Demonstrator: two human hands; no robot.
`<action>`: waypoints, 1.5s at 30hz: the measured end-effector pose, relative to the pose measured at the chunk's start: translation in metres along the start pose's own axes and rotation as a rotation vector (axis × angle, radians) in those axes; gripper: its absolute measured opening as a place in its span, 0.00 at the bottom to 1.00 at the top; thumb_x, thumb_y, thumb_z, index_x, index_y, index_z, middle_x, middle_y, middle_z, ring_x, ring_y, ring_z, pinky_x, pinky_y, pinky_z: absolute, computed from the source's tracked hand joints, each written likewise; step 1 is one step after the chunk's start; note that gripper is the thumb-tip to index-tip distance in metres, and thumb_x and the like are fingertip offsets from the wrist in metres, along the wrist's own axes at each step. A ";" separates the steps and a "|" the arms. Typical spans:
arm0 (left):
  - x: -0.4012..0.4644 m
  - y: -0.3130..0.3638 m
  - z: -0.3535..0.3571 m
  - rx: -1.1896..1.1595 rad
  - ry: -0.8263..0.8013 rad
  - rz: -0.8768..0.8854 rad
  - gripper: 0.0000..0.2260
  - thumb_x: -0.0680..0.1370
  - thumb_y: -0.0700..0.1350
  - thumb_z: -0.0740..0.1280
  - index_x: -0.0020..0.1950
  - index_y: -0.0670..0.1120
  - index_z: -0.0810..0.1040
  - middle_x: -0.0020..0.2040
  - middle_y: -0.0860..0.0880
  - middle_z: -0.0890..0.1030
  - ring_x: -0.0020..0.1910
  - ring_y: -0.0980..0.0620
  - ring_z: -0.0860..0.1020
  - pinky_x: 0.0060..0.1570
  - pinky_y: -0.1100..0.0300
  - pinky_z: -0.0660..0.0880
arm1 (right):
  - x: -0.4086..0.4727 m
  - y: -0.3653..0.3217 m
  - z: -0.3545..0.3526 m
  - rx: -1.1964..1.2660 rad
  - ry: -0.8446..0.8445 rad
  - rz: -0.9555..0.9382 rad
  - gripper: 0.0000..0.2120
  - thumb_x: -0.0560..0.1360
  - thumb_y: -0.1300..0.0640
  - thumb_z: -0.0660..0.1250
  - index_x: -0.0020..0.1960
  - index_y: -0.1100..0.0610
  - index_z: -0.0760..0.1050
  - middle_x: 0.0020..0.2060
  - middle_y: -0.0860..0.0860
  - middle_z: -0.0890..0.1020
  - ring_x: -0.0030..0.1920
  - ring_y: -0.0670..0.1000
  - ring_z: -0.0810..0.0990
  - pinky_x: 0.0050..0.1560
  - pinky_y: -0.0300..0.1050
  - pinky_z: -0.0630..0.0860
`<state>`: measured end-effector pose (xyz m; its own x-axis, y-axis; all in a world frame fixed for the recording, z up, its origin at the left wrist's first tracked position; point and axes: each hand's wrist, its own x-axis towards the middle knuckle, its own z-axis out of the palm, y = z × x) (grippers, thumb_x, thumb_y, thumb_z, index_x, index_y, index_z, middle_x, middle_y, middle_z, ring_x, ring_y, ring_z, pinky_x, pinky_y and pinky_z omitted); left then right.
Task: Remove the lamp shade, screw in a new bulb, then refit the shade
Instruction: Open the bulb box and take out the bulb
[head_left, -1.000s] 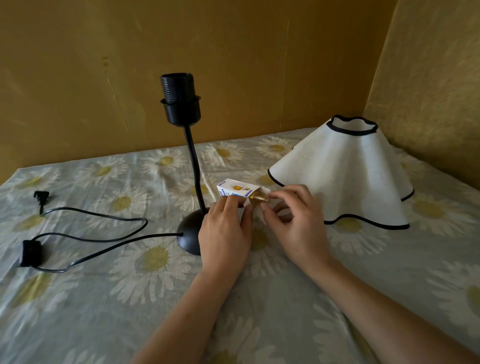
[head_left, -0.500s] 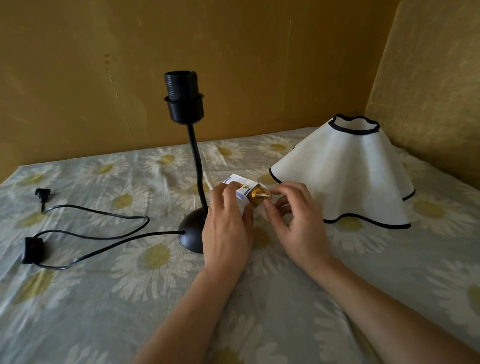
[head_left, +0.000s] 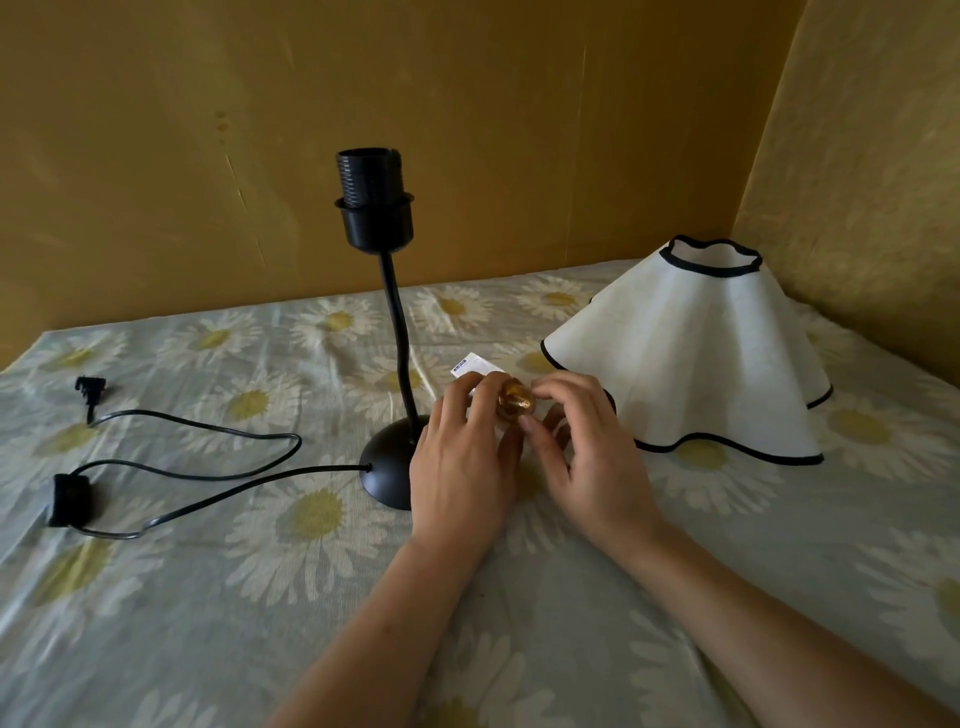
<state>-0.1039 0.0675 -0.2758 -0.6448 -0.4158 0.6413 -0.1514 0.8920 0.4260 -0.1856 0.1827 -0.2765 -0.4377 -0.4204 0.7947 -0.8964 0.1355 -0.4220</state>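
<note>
The black lamp stand (head_left: 395, 322) is upright at the centre, its empty threaded socket (head_left: 370, 176) bare at the top. The white shade with black trim (head_left: 691, 353) rests on the cloth to the right, off the lamp. My left hand (head_left: 462, 462) grips a small white bulb box (head_left: 474, 367) just right of the lamp base. My right hand (head_left: 587, 452) pinches the amber glass bulb (head_left: 514, 402), which sticks out of the box's open end. Most of the box is hidden behind my fingers.
The lamp's black cord (head_left: 208, 457) loops over the daisy-print cloth (head_left: 260, 597) at the left, with an inline switch (head_left: 70, 499) and a plug (head_left: 91, 387). Yellow walls close off the back and the right side.
The bulb has come further out of the box, from a tip showing to its rounded amber glass. My right fingers have closed around it. The box has tilted down behind my left hand.
</note>
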 end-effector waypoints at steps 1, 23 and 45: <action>0.000 0.000 0.000 0.013 0.002 -0.002 0.19 0.79 0.47 0.69 0.70 0.51 0.73 0.66 0.51 0.75 0.61 0.47 0.76 0.41 0.51 0.78 | 0.000 0.000 0.000 -0.017 -0.002 -0.013 0.12 0.80 0.57 0.66 0.61 0.62 0.75 0.59 0.54 0.78 0.55 0.47 0.77 0.51 0.34 0.75; -0.001 -0.009 0.009 0.110 -0.038 0.114 0.17 0.78 0.46 0.69 0.67 0.45 0.77 0.65 0.48 0.80 0.62 0.46 0.77 0.55 0.51 0.76 | -0.002 0.004 0.003 -0.093 -0.139 0.149 0.14 0.81 0.53 0.64 0.66 0.52 0.72 0.53 0.48 0.84 0.47 0.50 0.82 0.42 0.42 0.75; 0.009 0.013 -0.032 0.075 0.014 0.257 0.17 0.77 0.46 0.73 0.63 0.42 0.75 0.58 0.45 0.78 0.55 0.44 0.77 0.55 0.50 0.76 | 0.022 -0.016 -0.023 -0.042 0.085 0.222 0.13 0.84 0.46 0.52 0.60 0.54 0.67 0.44 0.47 0.80 0.42 0.58 0.83 0.36 0.53 0.76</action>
<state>-0.0877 0.0694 -0.2441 -0.6587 -0.1763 0.7315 -0.0400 0.9790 0.1999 -0.1820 0.1923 -0.2423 -0.6274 -0.2994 0.7188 -0.7786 0.2540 -0.5738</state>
